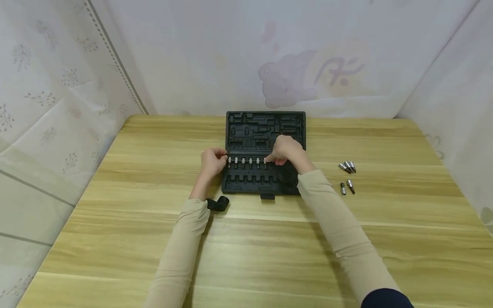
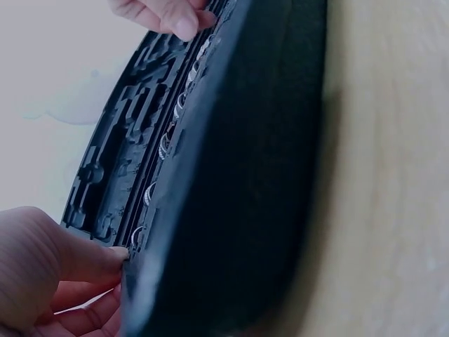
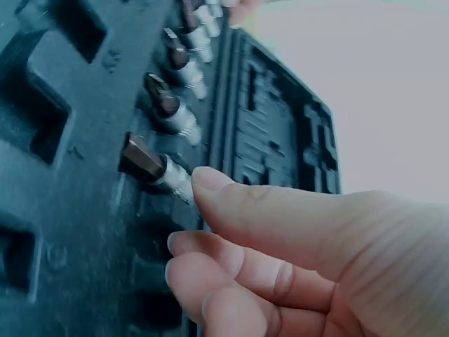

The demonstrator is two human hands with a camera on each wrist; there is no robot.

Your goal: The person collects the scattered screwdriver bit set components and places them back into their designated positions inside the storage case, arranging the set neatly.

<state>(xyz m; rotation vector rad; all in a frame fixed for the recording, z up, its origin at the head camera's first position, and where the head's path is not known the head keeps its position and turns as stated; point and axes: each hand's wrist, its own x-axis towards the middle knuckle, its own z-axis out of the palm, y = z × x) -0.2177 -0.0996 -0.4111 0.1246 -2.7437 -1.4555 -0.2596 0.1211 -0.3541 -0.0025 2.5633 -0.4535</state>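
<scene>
An open black plastic tool case point(image 1: 246, 188) lies on the table, its lid leaning back. Several silver-and-dark bit sockets point(image 1: 250, 163) sit in a row in its upper slots. My left hand point(image 1: 211, 163) pinches the case's left edge near the hinge, thumb on top and fingers below, as the left wrist view shows. At the right end of the row, my right hand point(image 3: 280, 260) rests its thumb tip against the silver end of the last bit socket point(image 3: 158, 168). The other fingers of that hand bend loosely beside it, over vacant slots.
On the table point(image 1: 292, 256), right of the case, lie loose bit sockets: a small cluster point(image 1: 348, 167) and, nearer, two more point(image 1: 350, 186). A black latch point(image 1: 267, 196) juts from the case's front. Pale patterned cloth point(image 1: 200, 64) hangs behind and beside the table.
</scene>
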